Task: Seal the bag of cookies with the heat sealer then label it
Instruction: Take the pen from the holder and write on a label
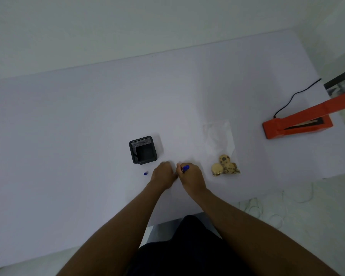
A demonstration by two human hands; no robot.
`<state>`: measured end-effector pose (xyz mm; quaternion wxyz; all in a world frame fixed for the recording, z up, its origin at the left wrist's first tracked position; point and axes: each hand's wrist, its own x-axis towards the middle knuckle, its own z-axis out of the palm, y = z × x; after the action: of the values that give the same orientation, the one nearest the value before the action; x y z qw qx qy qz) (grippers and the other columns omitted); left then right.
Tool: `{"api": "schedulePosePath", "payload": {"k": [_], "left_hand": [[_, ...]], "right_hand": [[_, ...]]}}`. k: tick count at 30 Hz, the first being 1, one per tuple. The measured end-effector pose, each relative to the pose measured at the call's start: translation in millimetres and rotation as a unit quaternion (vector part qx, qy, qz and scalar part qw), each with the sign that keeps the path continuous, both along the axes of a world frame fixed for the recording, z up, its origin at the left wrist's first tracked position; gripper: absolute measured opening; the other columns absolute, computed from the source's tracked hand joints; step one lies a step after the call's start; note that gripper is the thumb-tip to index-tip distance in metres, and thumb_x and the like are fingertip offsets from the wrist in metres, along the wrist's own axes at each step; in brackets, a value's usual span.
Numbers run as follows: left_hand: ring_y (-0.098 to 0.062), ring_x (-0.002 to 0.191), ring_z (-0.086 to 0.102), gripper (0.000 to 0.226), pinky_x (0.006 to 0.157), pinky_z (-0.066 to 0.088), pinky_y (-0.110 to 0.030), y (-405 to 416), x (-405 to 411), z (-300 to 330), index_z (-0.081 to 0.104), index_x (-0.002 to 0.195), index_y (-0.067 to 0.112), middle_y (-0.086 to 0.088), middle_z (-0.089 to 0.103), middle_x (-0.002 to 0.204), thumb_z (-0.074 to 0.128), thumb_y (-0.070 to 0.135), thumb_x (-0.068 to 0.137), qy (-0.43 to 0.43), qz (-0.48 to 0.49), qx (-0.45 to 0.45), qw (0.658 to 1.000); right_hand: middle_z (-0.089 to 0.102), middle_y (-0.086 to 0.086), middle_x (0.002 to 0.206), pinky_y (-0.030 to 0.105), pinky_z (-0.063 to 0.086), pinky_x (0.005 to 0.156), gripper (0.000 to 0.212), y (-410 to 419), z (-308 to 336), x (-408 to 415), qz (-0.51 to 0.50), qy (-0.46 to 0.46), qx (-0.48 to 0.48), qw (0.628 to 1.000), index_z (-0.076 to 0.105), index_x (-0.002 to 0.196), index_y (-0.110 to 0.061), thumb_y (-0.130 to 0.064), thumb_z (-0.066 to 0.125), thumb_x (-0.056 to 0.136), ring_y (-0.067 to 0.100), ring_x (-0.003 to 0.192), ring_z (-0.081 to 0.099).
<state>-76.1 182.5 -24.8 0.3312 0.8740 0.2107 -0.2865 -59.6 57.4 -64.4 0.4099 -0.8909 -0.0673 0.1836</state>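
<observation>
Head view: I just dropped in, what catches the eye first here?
The orange heat sealer at the table's far right, arm raised, with its black cord. Nearer, the clear bag of cookies lies right of the hands; the right hand grips a blue pen beside the left hand.

White table (68,120), several items on top.
Black square pen holder (143,150) near centre; small blue pen cap (145,173) just beside it; clear bag of cookies (223,156) to the right; orange heat sealer (297,124) far right, lever raised, black cord (293,96) trailing.
</observation>
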Motion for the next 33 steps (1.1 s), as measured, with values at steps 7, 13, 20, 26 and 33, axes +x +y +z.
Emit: {"api": "schedulePosePath", "payload": {"k": [7, 13, 20, 26, 33], "left_hand": [[-0.030, 0.086, 0.063, 0.024, 0.075, 0.051, -0.037, 0, 0, 0, 0.058, 0.094, 0.003, -0.016, 0.063, 0.097, 0.066, 0.026, 0.089, -0.001, -0.013, 0.006, 1.000], [-0.029, 0.084, 0.062, 0.022, 0.069, 0.045, -0.032, 0, 0, -2, 0.057, 0.091, 0.003, -0.016, 0.063, 0.094, 0.060, 0.025, 0.093, 0.001, -0.016, 0.013, 1.000], [-0.030, 0.084, 0.063, 0.026, 0.070, 0.047, -0.033, 0, -1, 1, 0.058, 0.091, 0.002, -0.017, 0.064, 0.094, 0.056, 0.027, 0.095, -0.009, -0.023, 0.017, 1.000], [-0.021, 0.070, 0.052, 0.026, 0.067, 0.046, -0.033, 0, -1, -2, 0.051, 0.082, 0.010, -0.010, 0.058, 0.083, 0.058, 0.032, 0.094, -0.016, -0.020, 0.016, 1.000], [-0.020, 0.071, 0.052, 0.023, 0.071, 0.050, -0.036, 0, -2, -5, 0.057, 0.089, 0.007, -0.013, 0.062, 0.090, 0.064, 0.028, 0.089, -0.017, -0.015, 0.017, 1.000]], "right_hand": [[0.054, 0.002, 0.056, 0.025, 0.041, 0.053, 0.040, -5, -1, -6, -0.019, -0.016, -0.013, 1.000, 0.052, 0.060, -0.018, -0.022, 0.056, 0.100, 0.014, 0.050, 0.051], [0.056, 0.001, 0.059, 0.013, 0.038, 0.055, 0.037, -3, -1, -10, 0.024, -0.006, -0.007, 1.000, 0.058, 0.063, -0.014, -0.021, 0.056, 0.099, 0.010, 0.050, 0.049], [0.051, -0.008, 0.055, 0.007, 0.035, 0.053, 0.037, -2, -1, -12, 0.003, 0.015, -0.011, 1.000, 0.056, 0.063, -0.021, -0.019, 0.056, 0.100, 0.002, 0.047, 0.046], [0.051, -0.007, 0.055, 0.008, 0.035, 0.051, 0.039, -3, 4, -12, -0.012, 0.009, -0.019, 1.000, 0.054, 0.062, -0.021, -0.020, 0.054, 0.101, 0.003, 0.047, 0.046], [0.046, -0.008, 0.053, 0.012, 0.033, 0.050, 0.042, -3, 4, -11, -0.029, 0.001, -0.013, 0.999, 0.048, 0.059, -0.021, -0.022, 0.054, 0.101, 0.005, 0.046, 0.045]]}}
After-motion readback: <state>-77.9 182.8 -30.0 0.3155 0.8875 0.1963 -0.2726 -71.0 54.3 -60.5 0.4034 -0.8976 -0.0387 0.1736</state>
